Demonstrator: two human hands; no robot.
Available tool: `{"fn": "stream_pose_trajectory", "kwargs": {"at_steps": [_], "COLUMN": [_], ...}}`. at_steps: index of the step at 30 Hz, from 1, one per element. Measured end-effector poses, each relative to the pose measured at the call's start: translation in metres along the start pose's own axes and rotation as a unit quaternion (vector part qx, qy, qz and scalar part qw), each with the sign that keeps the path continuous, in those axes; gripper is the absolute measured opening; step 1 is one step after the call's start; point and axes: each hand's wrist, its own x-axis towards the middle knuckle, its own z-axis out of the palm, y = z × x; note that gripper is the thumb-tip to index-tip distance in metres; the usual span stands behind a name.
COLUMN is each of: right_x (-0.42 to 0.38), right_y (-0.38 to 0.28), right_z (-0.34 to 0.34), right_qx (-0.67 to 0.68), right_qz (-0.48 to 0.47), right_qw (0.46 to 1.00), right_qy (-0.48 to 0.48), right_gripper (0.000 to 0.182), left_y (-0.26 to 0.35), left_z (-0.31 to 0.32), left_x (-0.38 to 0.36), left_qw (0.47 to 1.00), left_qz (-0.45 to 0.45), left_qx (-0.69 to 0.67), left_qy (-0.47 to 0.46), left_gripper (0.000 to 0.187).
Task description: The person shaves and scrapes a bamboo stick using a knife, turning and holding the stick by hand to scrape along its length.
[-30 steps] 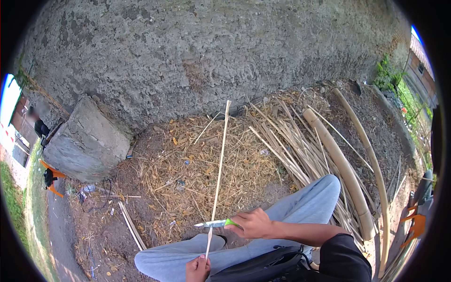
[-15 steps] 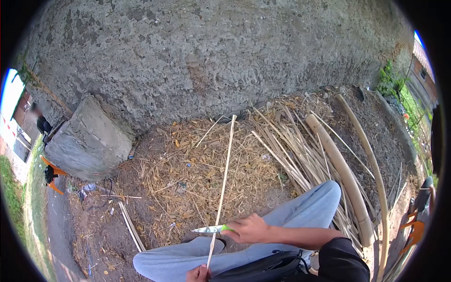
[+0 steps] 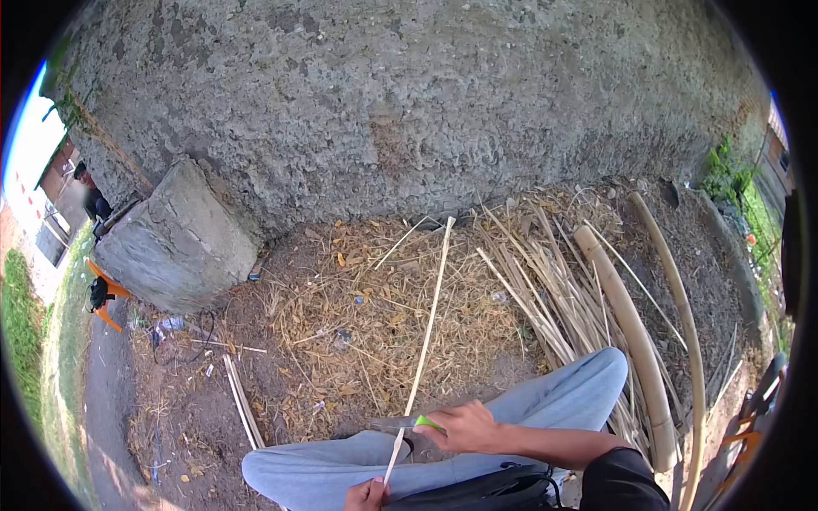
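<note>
A long pale bamboo strip [image 3: 430,328] runs from my lap up across the litter-strewn ground. Its near end is pinched in my left hand [image 3: 366,494], low at the bottom of the view. My right hand [image 3: 458,426] is closed round the green handle of a knife [image 3: 394,422]. The blade points left and lies across the strip, a little beyond a knot in it. Both of my legs, in light blue jeans [image 3: 545,387], are folded under the strip.
Split bamboo strips [image 3: 554,298] lie piled at the right, beside a thick bamboo pole [image 3: 626,328] and a thinner curved one [image 3: 677,298]. A concrete block [image 3: 183,243] stands at left against the rough wall [image 3: 409,102]. Shavings cover the ground. A person [image 3: 92,198] sits far left.
The view has shifted, so the scene sits slightly lower and further right. Both hands keep their holds on knife and strip, and the blade still crosses the strip near the knot.
</note>
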Motion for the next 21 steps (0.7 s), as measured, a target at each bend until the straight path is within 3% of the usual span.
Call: {"fn": "stream_pose_trajectory", "kwargs": {"at_steps": [1, 3, 6, 8, 11, 13, 14, 16, 18, 21], "right_x": [-0.002, 0.015, 0.035, 0.035, 0.023, 0.005, 0.006, 0.027, 0.046, 0.037], "right_y": [-0.007, 0.010, 0.046, 0.048, 0.017, -0.003, 0.005, 0.042, 0.084, 0.063], "right_z": [0.002, -0.010, -0.019, -0.020, -0.018, -0.014, -0.012, -0.019, -0.036, -0.035], "right_qx": [0.016, -0.001, -0.043, -0.086, -0.057, -0.049, -0.060, -0.073, -0.130, -0.087], "right_qz": [-0.043, 0.034, 0.086, 0.094, 0.061, -0.038, -0.031, 0.084, 0.178, 0.122], "right_qw": [0.999, 0.998, 0.991, 0.986, 0.992, 0.998, 0.998, 0.987, 0.969, 0.985], "right_qy": [0.008, 0.047, 0.094, 0.105, 0.091, 0.020, 0.017, 0.119, 0.109, 0.086], "right_gripper": [0.030, 0.028, 0.029, 0.030, 0.028, 0.029, 0.032, 0.035, 0.035, 0.035], "left_y": [0.007, 0.014, 0.017, 0.011, 0.008, 0.002, -0.003, -0.009, -0.013, -0.020], "left_z": [-0.003, -0.007, -0.008, -0.004, -0.006, -0.005, -0.006, -0.005, -0.003, -0.008], "left_x": [0.002, -0.002, -0.005, -0.002, 0.007, 0.004, 0.005, 0.001, -0.006, -0.006], "left_qw": [1.000, 0.991, 0.997, 0.994, 0.991, 0.989, 0.994, 0.998, 0.995, 0.997], "left_qz": [-0.004, -0.130, -0.080, -0.104, -0.128, -0.141, -0.099, -0.058, 0.073, 0.029], "left_qx": [0.002, -0.038, -0.008, -0.027, -0.044, -0.045, -0.027, -0.009, 0.065, 0.070], "left_qy": [0.001, -0.015, -0.019, -0.018, -0.019, -0.023, -0.024, -0.023, -0.005, -0.034], "left_gripper": [0.040, 0.041, 0.042, 0.041, 0.041, 0.041, 0.040, 0.040, 0.038, 0.035]}}
